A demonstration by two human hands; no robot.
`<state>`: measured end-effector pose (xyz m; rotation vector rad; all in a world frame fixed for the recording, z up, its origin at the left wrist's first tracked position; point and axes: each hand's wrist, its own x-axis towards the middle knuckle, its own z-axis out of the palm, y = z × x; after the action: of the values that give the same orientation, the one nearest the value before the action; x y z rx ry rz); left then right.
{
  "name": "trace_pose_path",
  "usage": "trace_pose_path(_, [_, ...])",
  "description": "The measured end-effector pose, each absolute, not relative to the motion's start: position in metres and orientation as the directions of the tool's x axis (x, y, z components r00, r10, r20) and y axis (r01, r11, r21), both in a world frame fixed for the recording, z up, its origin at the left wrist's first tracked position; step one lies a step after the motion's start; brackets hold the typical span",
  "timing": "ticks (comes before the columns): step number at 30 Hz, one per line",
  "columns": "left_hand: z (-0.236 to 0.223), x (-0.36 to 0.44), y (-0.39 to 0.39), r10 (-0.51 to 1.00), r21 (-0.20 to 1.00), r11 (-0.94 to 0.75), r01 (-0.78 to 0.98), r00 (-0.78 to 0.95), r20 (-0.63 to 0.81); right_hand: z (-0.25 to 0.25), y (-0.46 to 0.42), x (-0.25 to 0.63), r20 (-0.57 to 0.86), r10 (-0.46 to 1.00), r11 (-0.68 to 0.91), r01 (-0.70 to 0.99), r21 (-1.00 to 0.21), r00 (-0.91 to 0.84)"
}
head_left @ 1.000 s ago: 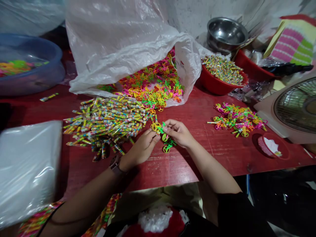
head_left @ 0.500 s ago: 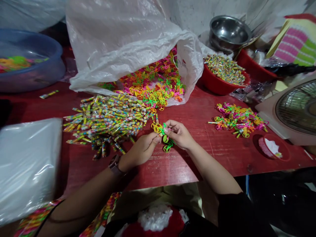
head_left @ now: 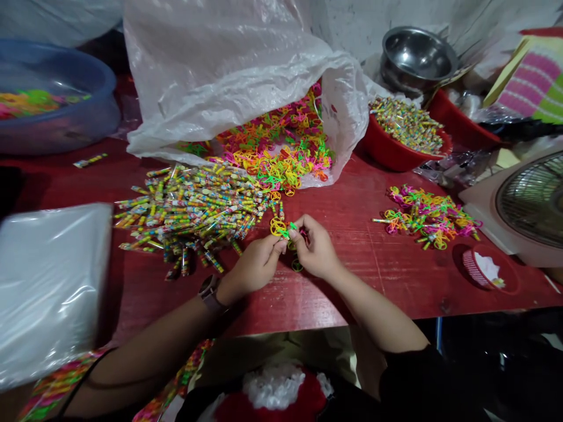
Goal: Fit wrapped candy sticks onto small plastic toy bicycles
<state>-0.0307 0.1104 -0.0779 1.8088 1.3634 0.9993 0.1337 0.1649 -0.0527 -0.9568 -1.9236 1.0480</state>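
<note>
My left hand [head_left: 255,264], a watch on its wrist, is closed in a pinch at the lower end of a small bright green plastic piece [head_left: 282,232]. Fingers of my right hand [head_left: 317,247] pinch the same piece from the other side, partly covering it. Just behind the fingertips sits a yellow plastic ring piece [head_left: 278,226]. Another ringed piece [head_left: 297,265] lies on the red table beneath my right hand. To the left is a big heap of printed, wrapped sticks [head_left: 197,205].
An open white plastic bag [head_left: 237,88] spills colourful ringed pieces. Rightward are a mixed pile [head_left: 433,217], a fan [head_left: 528,205], a small red dish [head_left: 477,271] and a red basin [head_left: 391,149] of wrapped bits. Stacked clear bags [head_left: 53,281] and a blue tub [head_left: 57,132] occupy the left.
My right hand has turned and closed in over the green pieces, which now show less. The two hands stay together in the same place; the view has shifted slightly.
</note>
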Motion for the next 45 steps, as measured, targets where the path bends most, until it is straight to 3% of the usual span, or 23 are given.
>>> trace_pose_path(5, [-0.069,-0.046,0.120,0.960,0.849,-0.280,0.448,0.138,0.243,-0.029,0.180,0.157,0.239,0.844,0.373,0.207,-0.904,-0.480])
trace_pose_path(8, [-0.064,-0.065,0.131,0.941,0.825,-0.272,0.495,-0.045,0.337,-0.013,0.210,0.212,0.287,0.905,0.394,0.365,-0.844,-0.313])
trace_pose_path(10, [-0.066,-0.072,0.137,0.920,0.749,-0.262,0.609,-0.078,0.385,-0.009,0.233,0.253,0.330,0.932,0.347,0.620,-0.704,-0.147])
trace_pose_path(12, [-0.072,-0.072,0.141,0.909,0.621,-0.325,0.713,0.054,0.413,-0.012,0.251,0.283,0.287,0.958,0.166,0.837,-0.521,-0.011])
trace_pose_path(14, [-0.080,-0.067,0.142,0.894,0.495,-0.399,0.772,0.208,0.397,-0.020,0.258,0.291,0.260,0.961,0.009,0.932,-0.363,0.092])
trace_pose_path(16, [-0.088,-0.062,0.142,0.890,0.395,-0.414,0.820,0.273,0.366,-0.026,0.254,0.277,0.288,0.953,-0.010,0.955,-0.297,0.099])
trace_pose_path(19, [-0.098,-0.058,0.142,0.897,0.323,-0.389,0.863,0.275,0.346,-0.033,0.237,0.233,0.366,0.931,0.125,0.946,-0.299,-0.007])
trace_pose_path(21, [-0.102,-0.058,0.142,0.889,0.353,-0.421,0.836,0.304,0.342,-0.039,0.222,0.200,0.354,0.926,0.257,0.906,-0.336,-0.132])
trace_pose_path(24, [-0.105,-0.059,0.143,0.860,0.438,-0.502,0.745,0.376,0.346,-0.055,0.205,0.164,0.155,0.907,0.414,0.765,-0.493,-0.392])
trace_pose_path(27, [-0.105,-0.059,0.147,0.857,0.463,-0.501,0.731,0.346,0.382,-0.072,0.198,0.147,0.017,0.870,0.407,0.700,-0.587,-0.492])
trace_pose_path(32, [-0.105,-0.053,0.157,0.894,0.329,-0.403,0.854,0.292,0.340,-0.076,0.200,0.145,-0.099,0.838,0.363,0.684,-0.633,-0.537])
trace_pose_path(39, [-0.106,-0.053,0.157,0.873,0.145,-0.440,0.886,0.385,0.299,-0.079,0.211,0.158,-0.024,0.897,0.269,0.588,-0.763,-0.442])
trace_pose_path(43, [-0.110,-0.053,0.156,0.837,0.186,-0.513,0.838,0.439,0.326,-0.080,0.210,0.162,0.109,0.955,0.285,0.761,-0.583,-0.275])
trace_pose_path(45, [-0.110,-0.050,0.155,0.826,0.203,-0.532,0.822,0.452,0.337,-0.080,0.209,0.160,0.049,0.962,0.257,0.825,-0.503,-0.269])
